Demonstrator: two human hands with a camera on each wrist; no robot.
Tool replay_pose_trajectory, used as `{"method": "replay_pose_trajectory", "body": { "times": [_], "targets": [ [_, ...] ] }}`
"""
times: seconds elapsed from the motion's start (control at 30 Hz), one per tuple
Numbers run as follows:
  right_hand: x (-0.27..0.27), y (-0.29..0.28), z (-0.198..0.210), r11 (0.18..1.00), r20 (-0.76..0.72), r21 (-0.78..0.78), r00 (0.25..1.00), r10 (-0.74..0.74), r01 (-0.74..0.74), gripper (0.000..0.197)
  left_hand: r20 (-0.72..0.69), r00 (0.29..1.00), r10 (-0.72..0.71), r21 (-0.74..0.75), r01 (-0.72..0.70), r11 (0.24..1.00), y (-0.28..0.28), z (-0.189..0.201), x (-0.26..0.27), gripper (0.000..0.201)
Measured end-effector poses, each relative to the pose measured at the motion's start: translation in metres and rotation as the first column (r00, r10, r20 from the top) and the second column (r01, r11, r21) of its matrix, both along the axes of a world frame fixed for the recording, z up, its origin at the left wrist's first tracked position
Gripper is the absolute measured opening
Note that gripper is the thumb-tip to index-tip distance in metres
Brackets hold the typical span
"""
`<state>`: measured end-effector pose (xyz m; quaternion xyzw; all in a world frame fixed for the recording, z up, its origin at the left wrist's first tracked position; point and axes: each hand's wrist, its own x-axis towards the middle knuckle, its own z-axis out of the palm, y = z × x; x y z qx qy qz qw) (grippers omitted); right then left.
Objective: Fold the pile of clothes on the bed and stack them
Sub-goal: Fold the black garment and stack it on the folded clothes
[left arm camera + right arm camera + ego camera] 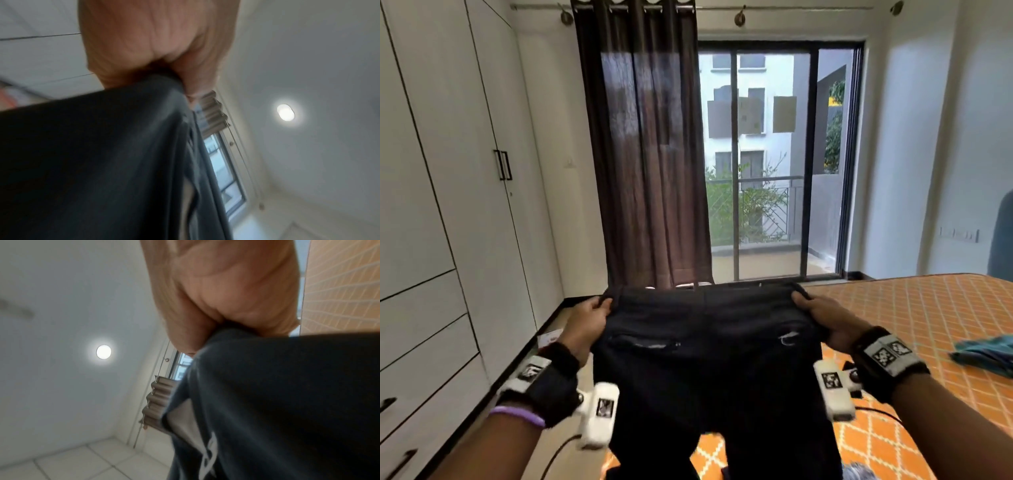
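Note:
A pair of black trousers [705, 359] hangs spread out in front of me, waistband up, back pockets facing me, legs dropping toward the bed. My left hand [589, 317] grips the waistband's left end and my right hand [816, 313] grips its right end. In the left wrist view the left hand [156, 48] is curled round the dark cloth [92, 162]. The right wrist view shows the right hand [226, 296] clenched on the trousers [287, 402] the same way.
The bed [914, 315] with an orange diamond-patterned cover lies at the right and below. A teal folded garment [986, 354] rests on it at the right edge. White wardrobes [448, 171] line the left; a brown curtain [647, 154] and glass door [774, 164] stand ahead.

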<state>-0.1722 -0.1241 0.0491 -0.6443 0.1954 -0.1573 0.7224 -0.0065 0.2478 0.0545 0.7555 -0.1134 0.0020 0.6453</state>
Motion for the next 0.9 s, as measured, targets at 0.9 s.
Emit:
{"method": "replay_pose_trajectory", "body": {
  "times": [0.9],
  "targets": [
    [-0.016,0.158,0.008,0.734,0.295,-0.633,0.953,-0.067,0.248,0.015,0.427,0.89,-0.158,0.168,0.094,0.981,-0.092,0.003,-0.118,0.011]
  ]
}}
